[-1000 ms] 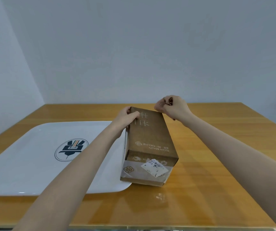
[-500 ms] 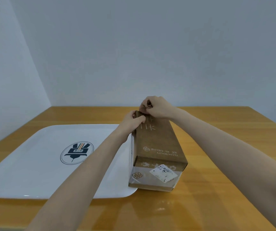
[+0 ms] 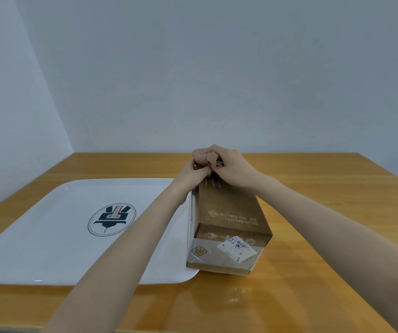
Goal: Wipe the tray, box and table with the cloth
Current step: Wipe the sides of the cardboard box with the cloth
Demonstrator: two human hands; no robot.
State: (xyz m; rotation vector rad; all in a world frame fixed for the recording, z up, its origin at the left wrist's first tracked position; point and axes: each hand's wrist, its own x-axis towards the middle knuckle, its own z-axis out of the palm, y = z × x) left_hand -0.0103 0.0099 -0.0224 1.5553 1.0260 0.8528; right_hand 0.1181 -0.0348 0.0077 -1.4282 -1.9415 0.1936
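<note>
The right hand (image 3: 232,168) was closed in a fist around a small crumpled pinkish cloth (image 3: 209,158), a bit of which bulged out between the fingers at the far top edge of the box (image 3: 226,219). The left hand (image 3: 194,173) sat just beside it, touching the right hand, its fingers curled over the box's far left corner and gripping the cardboard there. Both forearms reached in from the near edge of the view, the left one crossing above the tray (image 3: 49,236).

The box was a long brown cardboard carton that lay lengthwise, pointing away from the person, with printed lettering on its top face and a white label (image 3: 237,247) stuck under clear tape on its near end. It seemed slightly tilted, its left side against or resting on the tray's right rim; I could not tell which.

The tray was large, white and shallow with rounded corners, and it carried a round dark logo (image 3: 112,219) near its middle. It lay flat on the left part of the table (image 3: 325,272), a glossy light wooden top that reflected the light. Behind the table stood plain pale grey walls (image 3: 217,68) that met in a corner on the left.
</note>
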